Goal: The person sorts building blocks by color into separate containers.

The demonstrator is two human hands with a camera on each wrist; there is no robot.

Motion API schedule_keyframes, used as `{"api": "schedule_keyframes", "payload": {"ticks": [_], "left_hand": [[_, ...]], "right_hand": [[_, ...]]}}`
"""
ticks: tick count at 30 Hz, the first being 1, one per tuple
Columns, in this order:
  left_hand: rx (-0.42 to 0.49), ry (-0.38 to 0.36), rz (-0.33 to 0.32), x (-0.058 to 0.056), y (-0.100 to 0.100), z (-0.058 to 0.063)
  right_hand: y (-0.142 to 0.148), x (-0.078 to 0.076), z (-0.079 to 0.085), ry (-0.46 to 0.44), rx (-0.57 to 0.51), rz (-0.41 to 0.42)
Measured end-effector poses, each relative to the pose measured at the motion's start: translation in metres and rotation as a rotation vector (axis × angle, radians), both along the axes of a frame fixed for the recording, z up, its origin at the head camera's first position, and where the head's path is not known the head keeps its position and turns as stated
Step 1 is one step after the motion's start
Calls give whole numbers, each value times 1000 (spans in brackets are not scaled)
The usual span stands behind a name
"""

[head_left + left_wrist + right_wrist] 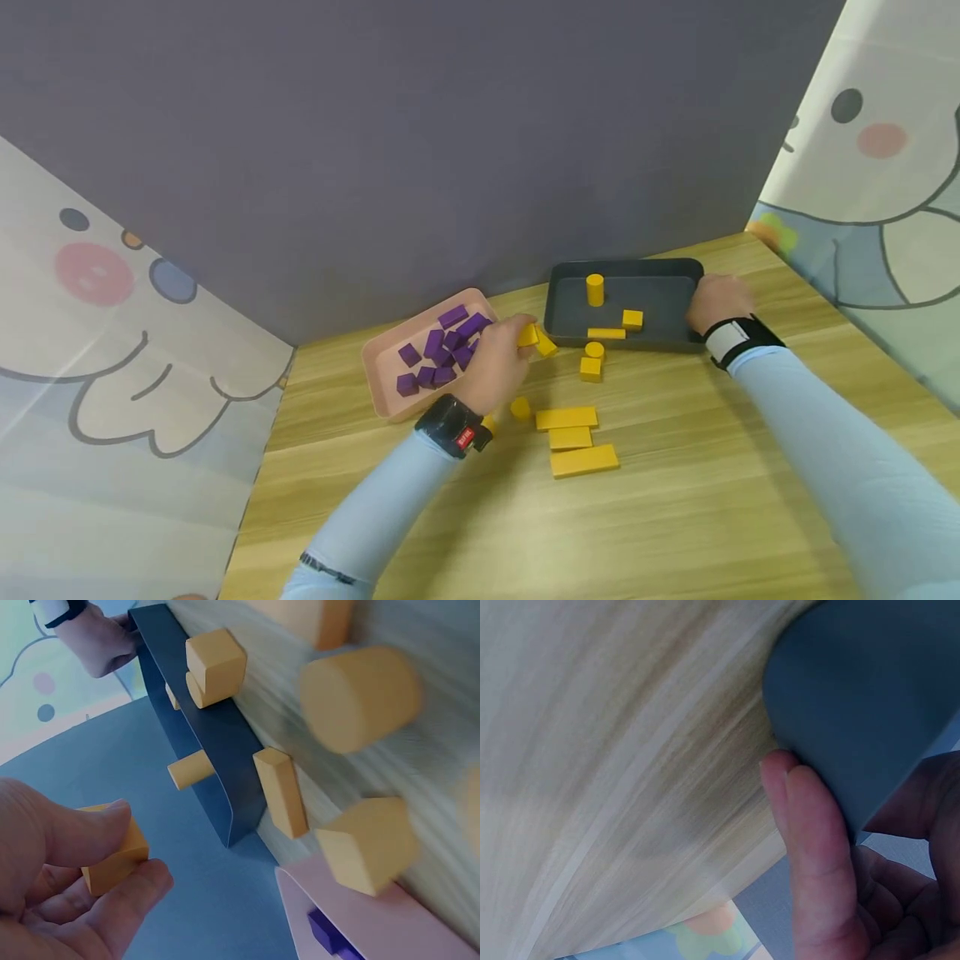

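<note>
My left hand (495, 362) pinches a yellow cube-like block (116, 862) between thumb and fingers, held up between the two trays. Just beyond it, a yellow oblong block (547, 342) lies by the near left corner of the dark tray (660, 292). My right hand (720, 302) grips that tray's right end, thumb on one side of the wall (855, 712) and fingers on the other. Inside the dark tray are an upright yellow cylinder (595, 290), a small yellow block (632, 319) and a yellow bar (606, 333) along the near wall.
A pink tray (386, 383) with several purple blocks (433, 342) stands at the left, partly behind my left hand. Nearer me lie three flat yellow blocks (585, 461). A yellow cube (590, 369) and a cylinder (595, 350) are before the dark tray. A grey panel (420, 167) rises behind.
</note>
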State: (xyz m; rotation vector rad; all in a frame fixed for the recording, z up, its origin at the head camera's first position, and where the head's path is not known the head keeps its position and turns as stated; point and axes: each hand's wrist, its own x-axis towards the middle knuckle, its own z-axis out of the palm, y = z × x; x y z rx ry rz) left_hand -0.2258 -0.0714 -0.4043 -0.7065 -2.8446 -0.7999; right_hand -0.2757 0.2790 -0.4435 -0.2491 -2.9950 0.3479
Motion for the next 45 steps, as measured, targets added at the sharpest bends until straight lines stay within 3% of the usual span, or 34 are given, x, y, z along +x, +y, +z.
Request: {"api": "schedule_keyframes", "payload": {"ticks": [7, 14, 27, 33, 45], "left_hand": [[-4, -18, 9, -37, 29, -5], [1, -52, -8, -58, 58, -15], [-105, -151, 69, -76, 84, -30], [-110, -198, 88, -80, 86, -34], [-89, -211, 82, -82, 86, -42]], "right_hand": [[-10, 1, 0, 9, 40, -1], [-25, 3, 1, 27, 57, 11], [-43, 7, 3, 35, -22, 1], [-45, 9, 7, 19, -11, 0], [-48, 6, 2, 30, -15, -6]]}}
